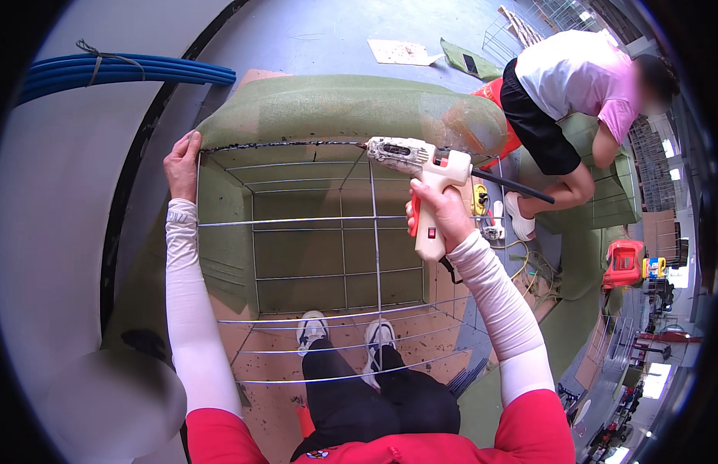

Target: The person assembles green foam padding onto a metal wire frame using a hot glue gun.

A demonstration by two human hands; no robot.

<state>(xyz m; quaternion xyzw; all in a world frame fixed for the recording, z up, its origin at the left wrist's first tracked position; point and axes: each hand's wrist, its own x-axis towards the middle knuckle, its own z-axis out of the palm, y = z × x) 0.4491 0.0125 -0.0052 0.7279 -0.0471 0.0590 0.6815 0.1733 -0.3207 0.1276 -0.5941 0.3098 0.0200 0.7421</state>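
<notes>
My right hand is closed round the handle of a white glue gun smeared with black. A black glue stick juts from its back end. The nozzle points left, at the far top wire of a wire frame, where a lumpy black glue line runs along the edge of green mesh sheeting. At the far left corner, my left hand pinches the sheeting and wire between thumb and fingers. More green sheeting lines the inside of the frame.
Another person bends over green material at the far right. Blue tubes lie tied at the far left by a white wall. A yellow cord trails right of the frame, with a red container beyond. My shoes stand below the frame.
</notes>
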